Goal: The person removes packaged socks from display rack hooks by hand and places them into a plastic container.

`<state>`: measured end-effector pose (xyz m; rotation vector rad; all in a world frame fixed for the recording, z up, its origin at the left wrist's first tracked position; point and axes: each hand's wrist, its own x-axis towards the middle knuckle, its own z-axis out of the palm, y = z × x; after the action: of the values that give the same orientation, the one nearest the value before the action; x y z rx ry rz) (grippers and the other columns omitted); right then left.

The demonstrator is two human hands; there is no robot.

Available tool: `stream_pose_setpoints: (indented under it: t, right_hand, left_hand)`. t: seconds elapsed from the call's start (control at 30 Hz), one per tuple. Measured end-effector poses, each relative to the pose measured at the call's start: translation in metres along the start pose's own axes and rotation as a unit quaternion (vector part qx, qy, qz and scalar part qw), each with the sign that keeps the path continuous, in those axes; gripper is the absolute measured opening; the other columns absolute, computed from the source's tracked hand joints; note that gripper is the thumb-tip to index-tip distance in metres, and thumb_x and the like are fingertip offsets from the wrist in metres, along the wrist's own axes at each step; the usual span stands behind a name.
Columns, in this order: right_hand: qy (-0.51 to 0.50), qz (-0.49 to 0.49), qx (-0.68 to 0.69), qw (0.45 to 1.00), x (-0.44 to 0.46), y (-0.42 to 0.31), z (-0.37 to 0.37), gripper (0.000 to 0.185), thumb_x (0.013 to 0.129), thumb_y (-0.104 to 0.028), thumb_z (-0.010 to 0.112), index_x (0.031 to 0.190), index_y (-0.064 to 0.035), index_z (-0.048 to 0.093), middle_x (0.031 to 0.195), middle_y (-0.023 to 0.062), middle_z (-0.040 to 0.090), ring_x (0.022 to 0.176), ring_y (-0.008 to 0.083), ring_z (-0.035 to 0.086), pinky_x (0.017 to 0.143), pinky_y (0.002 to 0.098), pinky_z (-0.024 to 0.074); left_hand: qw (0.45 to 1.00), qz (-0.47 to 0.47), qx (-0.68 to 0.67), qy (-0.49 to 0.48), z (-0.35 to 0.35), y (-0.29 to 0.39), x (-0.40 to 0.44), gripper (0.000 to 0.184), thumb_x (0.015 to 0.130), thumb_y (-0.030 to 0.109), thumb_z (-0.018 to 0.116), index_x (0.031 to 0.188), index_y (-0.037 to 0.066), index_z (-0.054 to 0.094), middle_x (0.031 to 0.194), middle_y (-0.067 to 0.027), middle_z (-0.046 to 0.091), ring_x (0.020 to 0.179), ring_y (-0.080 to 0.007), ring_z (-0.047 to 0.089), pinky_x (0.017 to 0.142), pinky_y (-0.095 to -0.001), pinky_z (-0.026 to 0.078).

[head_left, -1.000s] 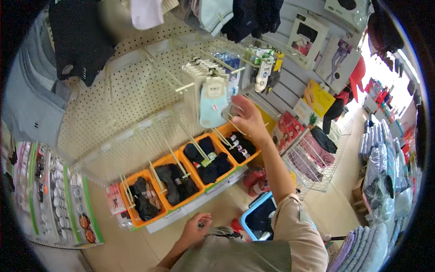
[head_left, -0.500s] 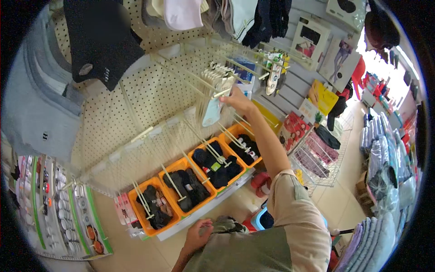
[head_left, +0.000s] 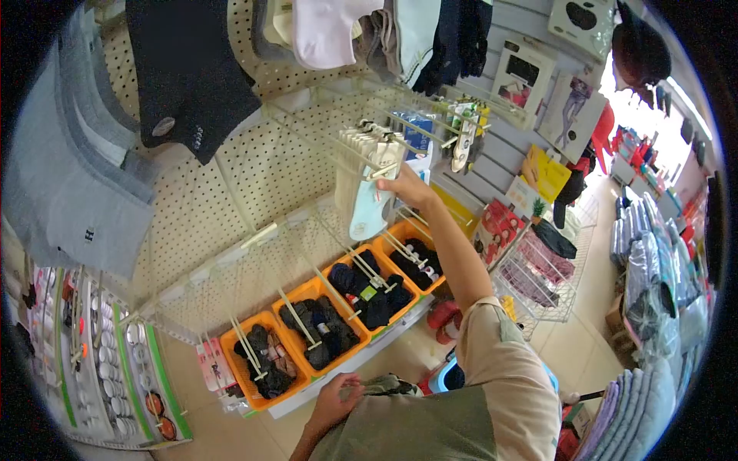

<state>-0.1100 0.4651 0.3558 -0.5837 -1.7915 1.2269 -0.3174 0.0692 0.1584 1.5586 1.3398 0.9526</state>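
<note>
My right hand [head_left: 409,187] reaches up to a row of socks hanging from a peg hook. Its fingers are closed on the edge of the front light-blue sock [head_left: 370,209], beside the hook's end; the fingertips are partly hidden. Behind it hang several cream-coloured socks [head_left: 350,165] on the same hook. Low in front of my body, my left hand [head_left: 338,401] is loosely curled with nothing visible in it, close to a dark bundle of cloth [head_left: 390,383] at my waist.
Several orange baskets [head_left: 252,402] of dark socks stand below on a ledge. Long hooks project from the pegboard [head_left: 192,200]. Grey socks [head_left: 92,200] and a black sock [head_left: 188,84] hang at upper left. A wire basket [head_left: 565,303] and stacked packaged clothes [head_left: 646,253] are on the right.
The view has shifted, so the shelf and baskets sit slightly lower. My right hand is now lower beside the light-blue sock, which shows more fully. My left hand has hardly moved.
</note>
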Motion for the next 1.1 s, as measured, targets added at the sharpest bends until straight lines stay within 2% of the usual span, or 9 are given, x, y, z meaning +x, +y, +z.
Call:
stream_pose_setpoints:
  t: [0.27, 0.37, 0.5, 0.7, 0.8, 0.9, 1.1]
  right_hand:
    - [0.078, 0.054, -0.035, 0.995, -0.018, -0.024, 0.004, 0.062, 0.069, -0.025, 0.085, 0.117, 0.0024, 0.059, 0.108, 0.0096, 0.067, 0.095, 0.0190, 0.064, 0.086, 0.0326, 0.0501]
    - [0.098, 0.054, -0.025, 0.993, -0.035, -0.035, 0.005, 0.064, 0.068, -0.021, 0.084, 0.118, 0.0042, 0.055, 0.106, 0.0109, 0.066, 0.091, 0.0195, 0.065, 0.081, 0.0321, 0.0529]
    - [0.111, 0.052, 0.029, 0.992, -0.063, -0.040, 0.004, 0.062, 0.067, -0.017, 0.084, 0.116, 0.0056, 0.055, 0.102, 0.0106, 0.066, 0.090, 0.0195, 0.065, 0.082, 0.0327, 0.0528]
    - [0.089, 0.076, -0.009, 0.993, -0.102, -0.057, -0.015, 0.075, 0.064, -0.024, 0.085, 0.123, 0.0056, 0.051, 0.109, 0.0108, 0.063, 0.098, 0.0191, 0.062, 0.087, 0.0332, 0.0506]
    - [0.090, 0.074, 0.001, 0.993, -0.112, -0.085, -0.015, 0.059, 0.066, -0.020, 0.085, 0.114, 0.0032, 0.060, 0.104, 0.0117, 0.067, 0.090, 0.0191, 0.066, 0.082, 0.0318, 0.0525]
    - [0.064, 0.089, 0.015, 0.994, -0.123, -0.100, -0.021, 0.058, 0.066, -0.021, 0.085, 0.113, 0.0029, 0.061, 0.102, 0.0112, 0.068, 0.088, 0.0186, 0.066, 0.080, 0.0316, 0.0525]
    - [0.053, 0.100, -0.042, 0.993, -0.167, -0.116, -0.037, 0.060, 0.066, -0.027, 0.087, 0.114, 0.0004, 0.063, 0.105, 0.0098, 0.068, 0.093, 0.0185, 0.065, 0.085, 0.0324, 0.0511]
  left_hand:
    - [0.999, 0.004, -0.009, -0.046, 0.002, 0.005, 0.014, 0.036, 0.087, 0.020, 0.068, 0.114, -0.001, 0.058, 0.102, -0.0147, 0.065, 0.097, -0.0234, 0.065, 0.085, -0.0339, 0.050]
    - [0.999, 0.008, -0.016, -0.048, 0.002, 0.011, 0.017, 0.036, 0.087, 0.021, 0.068, 0.114, -0.001, 0.058, 0.103, -0.0149, 0.066, 0.096, -0.0238, 0.065, 0.085, -0.0340, 0.050]
    - [0.999, 0.003, 0.007, -0.045, 0.008, 0.014, 0.020, 0.035, 0.087, 0.020, 0.068, 0.113, -0.002, 0.059, 0.103, -0.0152, 0.067, 0.097, -0.0241, 0.066, 0.085, -0.0341, 0.050]
    - [0.998, 0.016, 0.004, -0.065, 0.025, 0.031, 0.027, 0.033, 0.086, 0.018, 0.068, 0.112, -0.002, 0.059, 0.102, -0.0157, 0.067, 0.097, -0.0227, 0.066, 0.085, -0.0340, 0.051]
    - [0.997, 0.010, -0.004, -0.081, 0.042, 0.038, 0.031, 0.031, 0.086, 0.014, 0.068, 0.112, 0.000, 0.059, 0.103, -0.0150, 0.066, 0.096, -0.0222, 0.066, 0.085, -0.0337, 0.051]
    - [0.995, 0.026, 0.011, -0.094, 0.061, 0.045, 0.031, 0.030, 0.086, 0.015, 0.068, 0.112, 0.001, 0.060, 0.103, -0.0133, 0.067, 0.096, -0.0226, 0.066, 0.085, -0.0333, 0.051]
    - [0.992, 0.044, 0.006, -0.119, 0.102, 0.057, 0.024, 0.030, 0.087, 0.016, 0.067, 0.113, 0.002, 0.059, 0.100, -0.0128, 0.067, 0.094, -0.0246, 0.066, 0.083, -0.0346, 0.051]
